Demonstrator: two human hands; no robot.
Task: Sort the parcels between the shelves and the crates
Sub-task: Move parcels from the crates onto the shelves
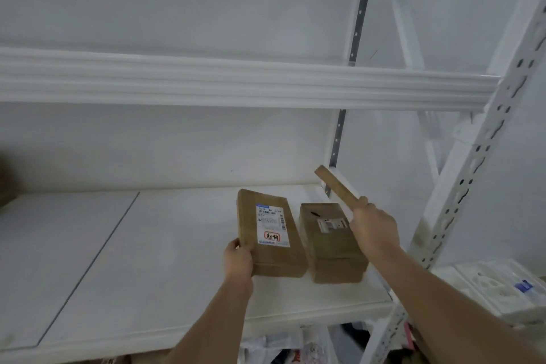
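Two parcels are seen on the shelf (177, 245): labelled parcel (270, 233) gripped by left hand (238, 260), second parcel (332, 242) just right; thin parcel (336, 188) clamped aloft in right hand (373, 226), not yet shelved; crates unseen

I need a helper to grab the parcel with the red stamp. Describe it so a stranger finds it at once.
Look at the white metal shelf, toward its right end, where two brown cardboard parcels lie side by side. Take the left brown cardboard parcel, gripped at its near corner by the left hand. Unlike the smaller-labelled right brown cardboard parcel, its large white label bears a red stamp.
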